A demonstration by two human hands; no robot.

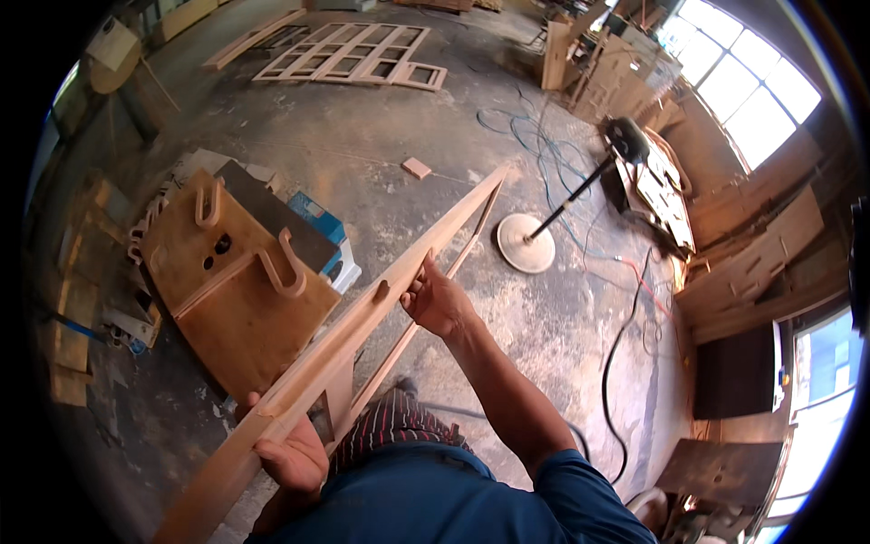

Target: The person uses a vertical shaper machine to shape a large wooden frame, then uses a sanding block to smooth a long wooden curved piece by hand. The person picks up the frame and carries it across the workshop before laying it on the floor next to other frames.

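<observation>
A long wooden frame (331,355) runs diagonally across my body, from the lower left to the far middle. Its wide rail has a groove and a small dark slot, and a thinner rail lies to its right. My left hand (294,453) grips the near part of the wide rail, thumb on one side and fingertips showing over the other. Farther along, my right hand (439,301) closes on the same rail's right edge with its fingers bent. Left of the frame is a brown wooden board (254,340) bearing U-shaped wooden pieces (283,265).
Right of the frame stands a pole on a round base (526,243). A black hose (609,381) and blue hoses (544,150) lie on the floor. A blue box (317,222) sits behind the board. Farther off lie a wooden lattice frame (349,68) and a small block (416,168).
</observation>
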